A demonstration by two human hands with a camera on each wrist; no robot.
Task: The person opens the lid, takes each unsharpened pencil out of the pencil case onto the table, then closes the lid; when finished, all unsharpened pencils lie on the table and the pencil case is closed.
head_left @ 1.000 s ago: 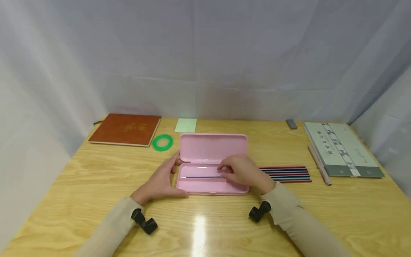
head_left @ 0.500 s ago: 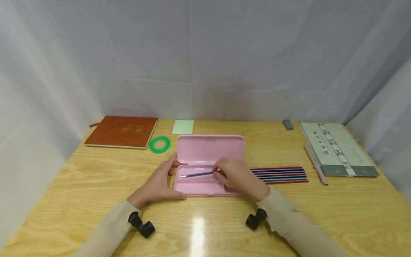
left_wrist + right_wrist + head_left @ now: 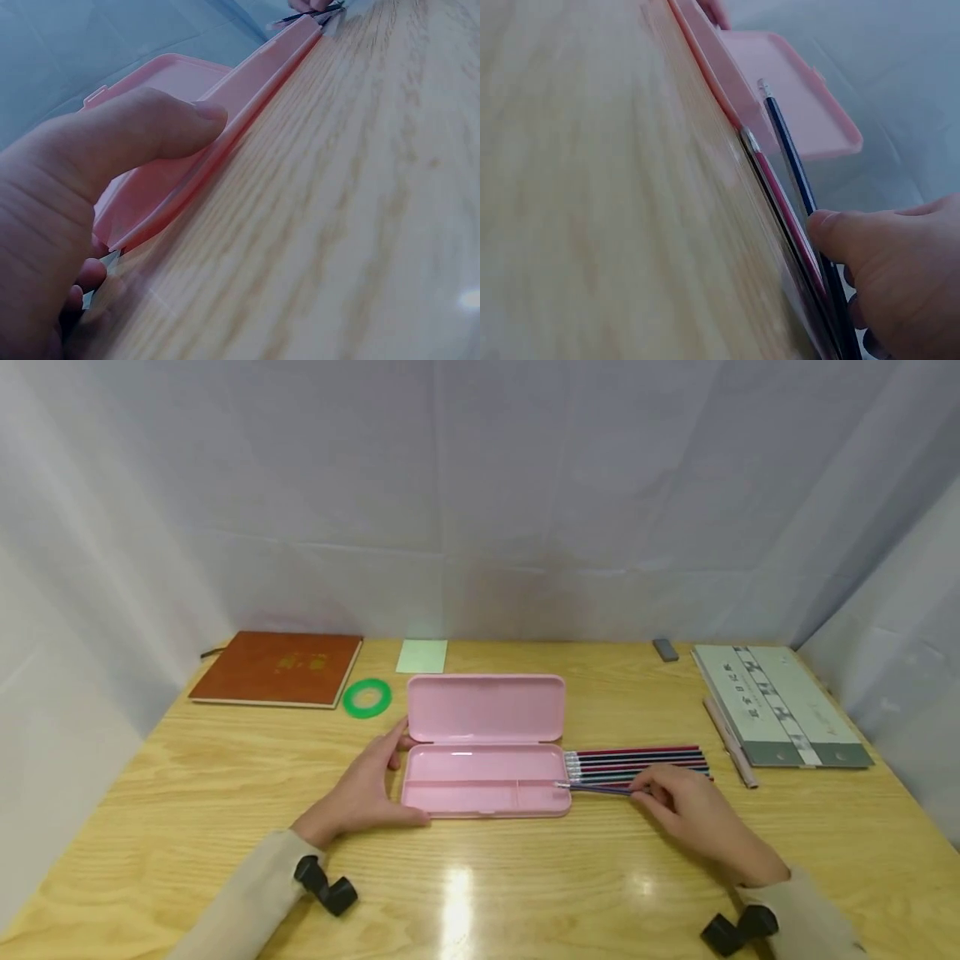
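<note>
A pink pencil case (image 3: pixel 461 764) lies on the table with its lid (image 3: pixel 486 710) raised. My left hand (image 3: pixel 363 797) holds its left end, thumb at the front edge and fingers behind. In the left wrist view, the thumb (image 3: pixel 172 124) presses the case's wall. My right hand (image 3: pixel 693 814) pinches a dark blue pencil (image 3: pixel 791 154) between thumb and fingers. The pencil's eraser end points left, over the case's right end in the head view. Beside the case lies a row of pencils (image 3: pixel 637 760), partly covered by the right hand.
At the back left lie a brown notebook (image 3: pixel 277 668), a green tape roll (image 3: pixel 367 698) and pale green sticky notes (image 3: pixel 422 656). A grey eraser (image 3: pixel 665 650), a pink pen (image 3: pixel 730 743) and a pale green notebook (image 3: pixel 783 706) lie right. A curtain hangs behind the table.
My right hand has lifted the dark blue pencil out of the case and carried it right, toward the row of pencils. The left hand has stayed at the case.
</note>
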